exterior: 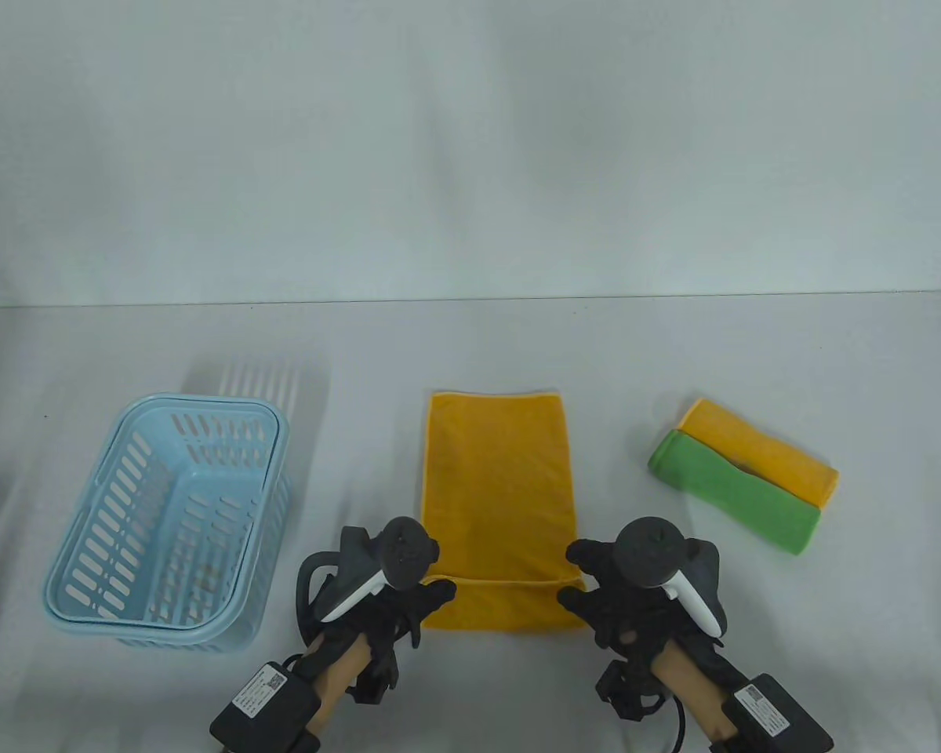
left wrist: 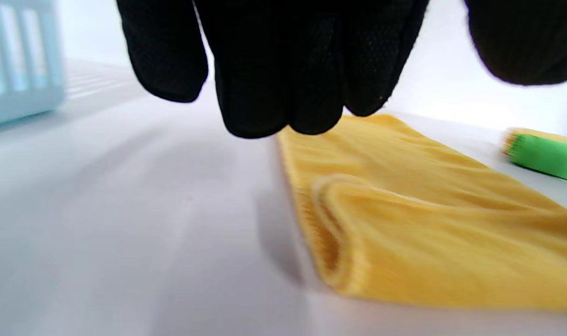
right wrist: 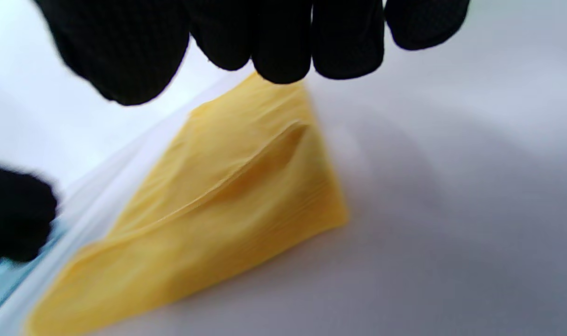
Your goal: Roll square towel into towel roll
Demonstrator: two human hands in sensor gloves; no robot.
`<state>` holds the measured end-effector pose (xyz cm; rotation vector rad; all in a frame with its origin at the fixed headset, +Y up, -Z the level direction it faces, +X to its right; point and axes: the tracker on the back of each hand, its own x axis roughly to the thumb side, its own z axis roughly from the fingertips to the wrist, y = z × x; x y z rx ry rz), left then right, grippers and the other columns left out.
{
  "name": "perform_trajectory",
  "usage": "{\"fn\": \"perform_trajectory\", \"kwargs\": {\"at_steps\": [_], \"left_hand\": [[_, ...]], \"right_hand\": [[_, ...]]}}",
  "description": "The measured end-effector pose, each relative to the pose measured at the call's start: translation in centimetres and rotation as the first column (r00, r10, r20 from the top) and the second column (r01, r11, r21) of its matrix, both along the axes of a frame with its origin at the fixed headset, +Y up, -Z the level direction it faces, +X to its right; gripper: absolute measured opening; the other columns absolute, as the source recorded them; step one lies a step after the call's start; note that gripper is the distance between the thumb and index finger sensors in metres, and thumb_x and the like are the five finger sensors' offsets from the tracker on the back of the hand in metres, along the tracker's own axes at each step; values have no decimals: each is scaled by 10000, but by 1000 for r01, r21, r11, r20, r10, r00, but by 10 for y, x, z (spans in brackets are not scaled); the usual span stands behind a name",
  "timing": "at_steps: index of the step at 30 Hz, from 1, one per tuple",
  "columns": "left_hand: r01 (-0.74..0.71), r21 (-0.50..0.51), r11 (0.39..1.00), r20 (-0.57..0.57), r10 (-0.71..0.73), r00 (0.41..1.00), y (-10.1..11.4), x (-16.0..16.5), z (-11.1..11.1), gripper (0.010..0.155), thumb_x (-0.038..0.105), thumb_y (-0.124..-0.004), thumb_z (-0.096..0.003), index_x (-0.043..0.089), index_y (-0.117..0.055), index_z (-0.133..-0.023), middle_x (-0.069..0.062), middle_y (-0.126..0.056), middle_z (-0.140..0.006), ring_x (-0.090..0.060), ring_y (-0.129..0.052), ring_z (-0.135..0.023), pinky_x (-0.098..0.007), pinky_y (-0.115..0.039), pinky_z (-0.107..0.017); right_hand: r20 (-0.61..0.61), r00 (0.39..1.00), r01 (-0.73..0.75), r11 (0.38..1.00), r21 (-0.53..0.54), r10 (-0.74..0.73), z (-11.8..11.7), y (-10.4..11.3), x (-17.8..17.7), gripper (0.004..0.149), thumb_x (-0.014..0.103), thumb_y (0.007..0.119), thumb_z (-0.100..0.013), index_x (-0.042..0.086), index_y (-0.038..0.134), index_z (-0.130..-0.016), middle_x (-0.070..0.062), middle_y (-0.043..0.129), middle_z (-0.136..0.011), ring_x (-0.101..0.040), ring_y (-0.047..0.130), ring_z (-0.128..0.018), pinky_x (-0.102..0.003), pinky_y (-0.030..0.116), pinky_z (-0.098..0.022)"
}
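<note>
Towel (exterior: 495,486) lies flat on the bench (exterior: 470,353), orange, long side running away from the person, between the basket (exterior: 86,565) on the left and two finished rolls on the right; its near edge is already turned over once into a low fold, which the wrist views show as a soft open loop at each near corner, so the roll looks barely begun. Left hand (exterior: 408,600) sits at the near left corner, right hand (exterior: 619,608) at the near right corner; that symmetric placement probably serves to keep the roll straight across its width. From both wrist views the fingers hang just above the fold, loosely bent and apart from the cloth; neither hand holds anything, both are released. Green roll (exterior: 733,494) and orange roll (exterior: 761,451) lie side by side, touching, well clear of the working towel; they likely show the wanted result. Basket is pale blue, slotted, with nothing visible inside; presumably it will take the rolls. Small white labels sit on the black units strapped to each forearm, but their print is too small to read; no brand or other writing shows on the towel, rolls or basket.
</note>
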<state>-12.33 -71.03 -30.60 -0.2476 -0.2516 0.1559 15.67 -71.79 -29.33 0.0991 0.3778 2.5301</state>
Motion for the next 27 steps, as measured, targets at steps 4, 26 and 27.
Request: {"fn": "perform_trajectory", "kwargs": {"at_steps": [4, 26, 27], "left_hand": [[59, -31, 998, 163, -54, 985, -9, 19, 8, 690, 580, -757, -337, 360, -657, -983, 72, -728, -1027, -240, -805, -946, -514, -675, -709], [269, -88, 959, 210, -246, 946, -51, 24, 7, 809, 554, -767, -340, 370, -384, -1029, 87, -400, -1094, -195, -547, -1017, -451, -575, -781], [272, -84, 959, 210, -250, 945, -51, 24, 7, 818, 555, -768, -338, 369, -373, -1030, 86, -390, -1095, -196, -536, -1018, -453, -569, -783]], "right_hand": [[-111, 989, -97, 995, 10, 98, 6, -4, -16, 700, 475, 856, -284, 324, 591, -914, 40, 671, -969, -294, 693, -909, -550, 608, -658], [-111, 862, -468, 860, 203, 495, 6, -37, -31, 496, 405, 778, -357, 337, 702, -842, 76, 703, -931, -269, 755, -889, -535, 643, -652], [-103, 870, -456, 867, 200, 482, 5, -36, -30, 487, 409, 777, -355, 340, 723, -835, 77, 728, -921, -271, 770, -881, -534, 652, -646]]}}
